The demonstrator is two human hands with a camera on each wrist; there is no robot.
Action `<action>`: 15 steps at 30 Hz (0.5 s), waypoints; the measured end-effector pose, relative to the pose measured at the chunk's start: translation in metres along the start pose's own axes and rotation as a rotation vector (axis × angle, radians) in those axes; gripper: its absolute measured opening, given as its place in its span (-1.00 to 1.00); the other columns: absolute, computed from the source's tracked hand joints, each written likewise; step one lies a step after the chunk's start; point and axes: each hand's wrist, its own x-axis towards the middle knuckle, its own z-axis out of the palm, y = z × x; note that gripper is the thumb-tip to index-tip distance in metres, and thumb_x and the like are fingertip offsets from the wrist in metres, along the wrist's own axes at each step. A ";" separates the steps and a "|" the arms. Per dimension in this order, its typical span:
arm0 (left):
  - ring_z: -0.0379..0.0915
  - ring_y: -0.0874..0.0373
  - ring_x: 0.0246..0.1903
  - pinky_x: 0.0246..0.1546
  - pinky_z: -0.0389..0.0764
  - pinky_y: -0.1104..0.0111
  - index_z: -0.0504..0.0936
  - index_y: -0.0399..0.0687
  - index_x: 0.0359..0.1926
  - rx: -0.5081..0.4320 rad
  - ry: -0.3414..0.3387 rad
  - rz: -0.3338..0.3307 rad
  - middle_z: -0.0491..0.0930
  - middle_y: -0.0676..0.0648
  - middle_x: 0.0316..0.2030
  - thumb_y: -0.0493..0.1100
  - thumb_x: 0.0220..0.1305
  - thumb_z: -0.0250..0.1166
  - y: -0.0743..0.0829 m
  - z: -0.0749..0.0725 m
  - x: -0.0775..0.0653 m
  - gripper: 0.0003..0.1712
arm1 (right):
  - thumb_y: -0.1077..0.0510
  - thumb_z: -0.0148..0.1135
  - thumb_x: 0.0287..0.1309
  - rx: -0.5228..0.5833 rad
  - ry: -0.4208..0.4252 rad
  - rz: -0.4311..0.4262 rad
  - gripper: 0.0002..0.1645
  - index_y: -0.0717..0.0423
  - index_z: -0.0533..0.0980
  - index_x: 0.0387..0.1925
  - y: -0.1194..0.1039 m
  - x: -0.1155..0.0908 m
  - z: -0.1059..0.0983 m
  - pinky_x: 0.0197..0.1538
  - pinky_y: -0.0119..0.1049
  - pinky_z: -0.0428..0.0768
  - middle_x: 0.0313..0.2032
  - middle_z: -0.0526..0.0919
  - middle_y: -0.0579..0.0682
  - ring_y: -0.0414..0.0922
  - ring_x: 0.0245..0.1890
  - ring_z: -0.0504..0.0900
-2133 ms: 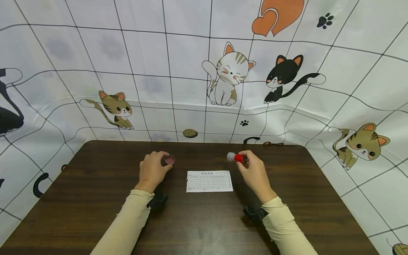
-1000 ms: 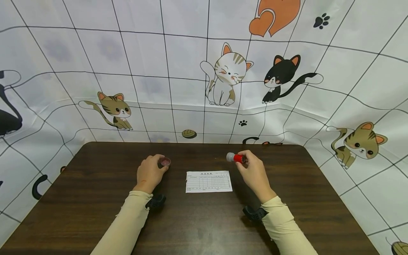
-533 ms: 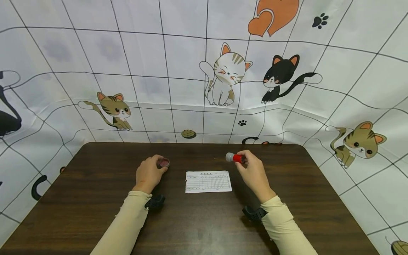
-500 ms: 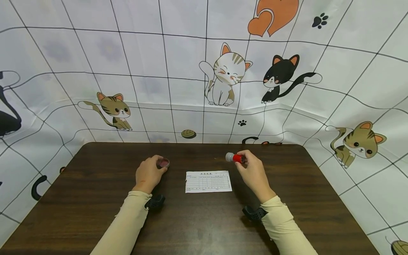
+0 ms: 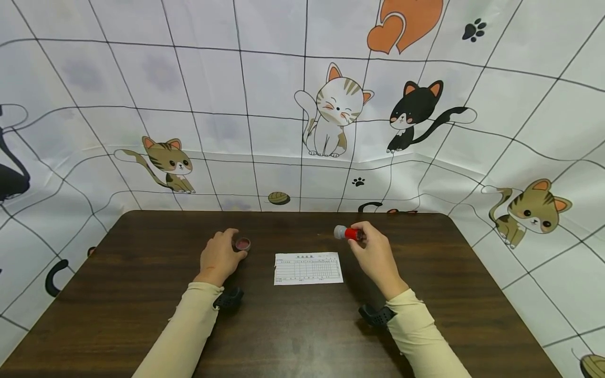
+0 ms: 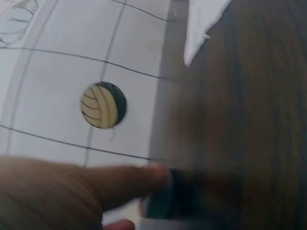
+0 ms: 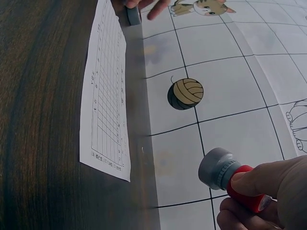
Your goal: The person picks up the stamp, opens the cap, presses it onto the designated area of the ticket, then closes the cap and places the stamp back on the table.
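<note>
A small round ink pad (image 5: 243, 244) with a dull red face sits on the table by the fingertips of my left hand (image 5: 218, 258). Its thumb and forefinger stand apart around the pad. The left wrist view is blurred, but a fingertip is at the pad's dark side (image 6: 160, 199). My right hand (image 5: 376, 255) pinches a stamp (image 5: 348, 233) by its red handle, above the table. In the right wrist view the stamp's wide grey head (image 7: 216, 168) points away from the fingers. Between the hands lies a white printed form (image 5: 308, 269), flat on the table.
The dark wooden table (image 5: 302, 325) ends at a white wall covering (image 5: 212, 79) with cartoon cats and grid lines. Black wrist devices (image 5: 376, 315) sit on both wrists.
My left hand has moved slightly left and brought the ink pad down to the table, and its fingers have spread from the pad. The right hand holds the stamp almost still.
</note>
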 end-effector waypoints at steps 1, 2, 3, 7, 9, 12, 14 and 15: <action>0.47 -0.35 0.13 0.01 0.59 -0.18 0.44 -0.23 0.40 -0.002 0.006 0.022 0.51 -0.39 0.19 -0.07 0.31 0.46 0.002 -0.001 0.000 -0.27 | 0.32 0.46 0.19 0.000 -0.001 -0.001 -0.62 0.24 0.59 0.04 0.000 0.000 0.000 0.01 0.03 0.72 -0.09 0.73 0.19 0.07 -0.14 0.73; 0.47 -0.34 0.12 0.01 0.59 -0.18 0.46 -0.24 0.39 -0.005 0.013 0.056 0.50 -0.39 0.19 -0.06 0.32 0.46 0.005 -0.002 0.000 -0.28 | 0.32 0.46 0.20 0.001 -0.002 -0.002 -0.62 0.25 0.58 0.04 0.000 0.001 0.000 0.02 0.03 0.72 -0.09 0.73 0.19 0.07 -0.14 0.73; 0.47 -0.32 0.10 -0.01 0.60 -0.16 0.48 -0.23 0.38 -0.005 0.016 0.095 0.50 -0.38 0.19 -0.03 0.32 0.46 0.009 -0.003 0.000 -0.29 | 0.32 0.46 0.20 0.002 -0.004 0.001 -0.62 0.24 0.59 0.04 -0.001 0.001 -0.001 0.02 0.03 0.72 -0.09 0.73 0.19 0.08 -0.14 0.73; 0.52 -0.19 0.12 0.06 0.62 -0.11 0.58 -0.13 0.31 0.031 -0.059 0.267 0.56 -0.25 0.19 0.11 0.31 0.46 0.025 -0.004 -0.004 -0.33 | 0.31 0.46 0.21 0.003 -0.007 0.012 -0.62 0.24 0.58 0.04 -0.002 0.001 -0.002 0.03 0.04 0.72 -0.08 0.73 0.19 0.08 -0.13 0.72; 0.52 -0.17 0.19 0.12 0.59 -0.12 0.59 -0.07 0.31 0.062 -0.133 0.317 0.56 -0.19 0.22 0.19 0.29 0.46 0.031 -0.002 -0.007 -0.31 | 0.31 0.46 0.20 0.006 -0.006 0.018 -0.62 0.24 0.58 0.04 -0.002 0.001 -0.002 0.03 0.04 0.71 -0.09 0.73 0.19 0.08 -0.14 0.72; 0.51 -0.13 0.25 0.20 0.56 -0.11 0.59 0.00 0.32 0.093 -0.228 0.336 0.54 -0.14 0.28 0.24 0.23 0.48 0.036 0.002 -0.011 -0.26 | 0.31 0.46 0.20 0.015 -0.004 0.024 -0.63 0.24 0.58 0.04 -0.003 0.000 -0.003 0.03 0.04 0.72 -0.10 0.73 0.19 0.07 -0.14 0.72; 0.51 -0.10 0.25 0.22 0.55 -0.09 0.59 0.02 0.33 0.099 -0.265 0.338 0.54 -0.11 0.29 0.25 0.20 0.50 0.038 0.005 -0.013 -0.23 | 0.32 0.46 0.20 0.018 -0.005 0.029 -0.62 0.24 0.58 0.04 -0.003 0.000 -0.003 0.02 0.03 0.72 -0.10 0.74 0.19 0.07 -0.14 0.73; 0.51 -0.08 0.25 0.22 0.55 -0.08 0.59 0.03 0.34 0.101 -0.278 0.342 0.53 -0.10 0.30 0.25 0.18 0.51 0.038 0.006 -0.014 -0.22 | 0.32 0.46 0.20 0.018 -0.007 0.030 -0.62 0.24 0.58 0.04 -0.003 0.000 -0.003 0.02 0.03 0.72 -0.10 0.73 0.19 0.07 -0.14 0.73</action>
